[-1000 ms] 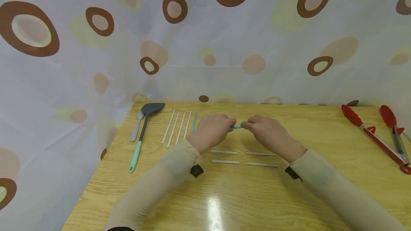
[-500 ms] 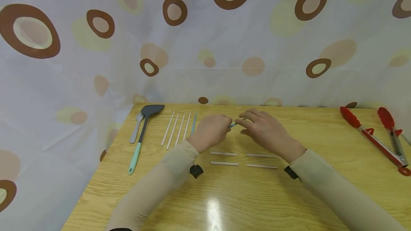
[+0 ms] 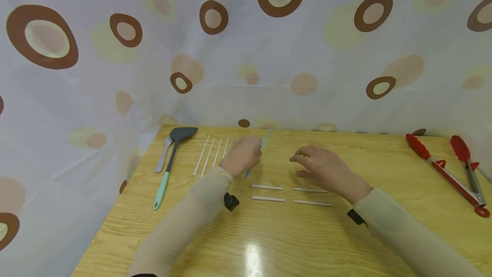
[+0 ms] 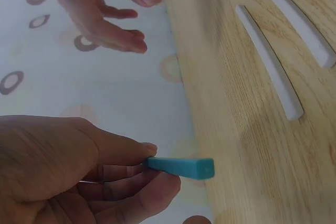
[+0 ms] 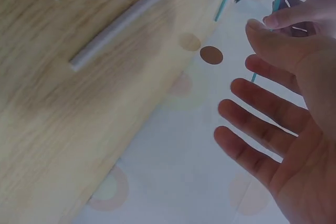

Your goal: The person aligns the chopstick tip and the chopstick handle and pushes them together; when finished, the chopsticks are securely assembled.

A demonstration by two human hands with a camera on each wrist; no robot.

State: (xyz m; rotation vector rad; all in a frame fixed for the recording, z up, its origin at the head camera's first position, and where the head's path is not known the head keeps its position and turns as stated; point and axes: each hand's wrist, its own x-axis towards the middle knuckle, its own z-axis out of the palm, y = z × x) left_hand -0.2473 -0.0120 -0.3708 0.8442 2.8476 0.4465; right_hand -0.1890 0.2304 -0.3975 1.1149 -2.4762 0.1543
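Note:
My left hand (image 3: 241, 155) pinches a slender blue chopstick (image 3: 266, 138) between thumb and fingers. It slants away from me over the table; in the left wrist view its square end (image 4: 191, 168) juts past the fingertips. My right hand (image 3: 326, 168) hovers to the right, apart from the chopstick, fingers loosely spread and holding nothing. Beyond the left wrist lies a row of long white sticks (image 3: 201, 156) with another blue stick (image 3: 235, 140) at its right end, partly hidden by the hand. Shorter white sticks (image 3: 269, 198) lie crosswise in two columns nearer me.
At the left edge of the wooden table (image 3: 307, 243) lie a grey spatula (image 3: 174, 153) with a mint handle and a small grey spoon (image 3: 164, 153). Two red-tipped tongs (image 3: 442, 168) (image 3: 470, 166) lie far right. A patterned sheet (image 3: 300, 54) hangs behind.
Both hands were at the blue chopstick. My right hand has let go and opened out. The left has moved left, turning the chopstick from crosswise to pointing away from me.

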